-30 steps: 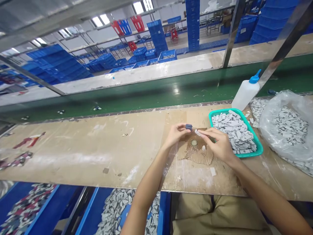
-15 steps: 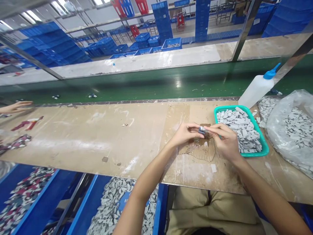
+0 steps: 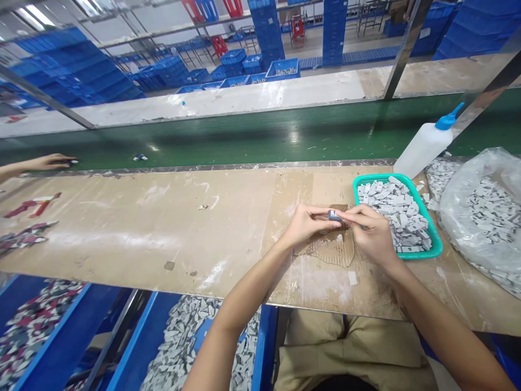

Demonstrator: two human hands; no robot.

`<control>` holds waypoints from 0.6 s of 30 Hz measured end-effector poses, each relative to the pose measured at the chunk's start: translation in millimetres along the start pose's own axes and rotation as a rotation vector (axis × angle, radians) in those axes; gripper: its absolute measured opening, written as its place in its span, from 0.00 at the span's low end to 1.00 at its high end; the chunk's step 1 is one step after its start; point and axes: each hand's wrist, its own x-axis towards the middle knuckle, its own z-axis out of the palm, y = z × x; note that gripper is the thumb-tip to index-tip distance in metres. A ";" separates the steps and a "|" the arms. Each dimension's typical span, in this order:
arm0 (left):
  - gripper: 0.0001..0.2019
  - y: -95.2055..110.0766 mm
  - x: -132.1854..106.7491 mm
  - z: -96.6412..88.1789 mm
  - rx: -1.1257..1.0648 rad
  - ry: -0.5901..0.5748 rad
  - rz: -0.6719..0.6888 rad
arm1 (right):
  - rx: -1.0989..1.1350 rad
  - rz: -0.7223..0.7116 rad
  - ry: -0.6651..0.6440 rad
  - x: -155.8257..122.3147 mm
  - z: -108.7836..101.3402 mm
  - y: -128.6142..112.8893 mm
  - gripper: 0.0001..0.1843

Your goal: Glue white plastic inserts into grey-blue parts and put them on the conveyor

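The left hand (image 3: 307,224) pinches a small blue part (image 3: 334,216) between its fingertips; the right hand (image 3: 371,231) grips a grey piece (image 3: 342,215) firmly against it, directly above the cardboard pad (image 3: 331,252).

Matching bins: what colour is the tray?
The tray is teal, best seen in the head view.
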 end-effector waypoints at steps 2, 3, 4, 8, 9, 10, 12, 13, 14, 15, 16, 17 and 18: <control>0.18 -0.2 -0.7 1.2 0.007 0.006 -0.009 | 0.009 0.020 -0.029 0.2 0.4 1.3 0.18; 0.18 -0.1 -1.0 1.6 0.011 0.004 -0.012 | 0.014 0.024 -0.041 0.3 0.5 2.3 0.17; 0.17 0.3 -1.3 1.9 0.013 -0.001 -0.014 | 0.019 0.020 -0.052 0.4 0.6 3.5 0.17; 0.17 2.2 -1.4 1.1 -0.002 -0.024 -0.045 | 0.036 -0.015 -0.096 0.3 0.6 8.9 0.16; 0.18 2.0 -0.8 0.2 0.001 -0.031 -0.059 | 0.034 -0.017 -0.104 0.1 0.9 10.0 0.16; 0.18 1.3 0.2 -1.0 0.007 -0.035 -0.071 | 0.028 -0.013 -0.109 -0.2 1.3 10.7 0.15; 0.20 -1.7 3.3 -4.4 0.010 -0.033 -0.086 | 0.011 -0.005 -0.118 -0.9 3.0 11.1 0.15; 0.21 -3.5 5.1 -6.3 0.002 -0.033 -0.095 | 0.005 -0.002 -0.129 -1.3 4.1 10.7 0.15; 0.22 -5.1 7.0 -8.3 -0.013 -0.036 -0.109 | 0.000 -0.001 -0.143 -1.6 5.2 9.8 0.15; 0.24 -6.3 8.5 -10.1 -0.032 -0.046 -0.125 | -0.005 0.003 -0.160 -1.8 6.2 8.5 0.15; 0.26 -6.7 9.7 -11.6 -0.051 -0.061 -0.140 | -0.011 0.007 -0.173 -1.8 6.6 6.9 0.15; 0.28 -6.3 10.3 -12.7 -0.070 -0.072 -0.144 | -0.020 0.014 -0.174 -1.7 6.4 5.1 0.15; 0.30 -5.4 10.4 -13.4 -0.096 -0.077 -0.138 | -0.030 0.022 -0.160 -1.5 5.3 3.5 0.15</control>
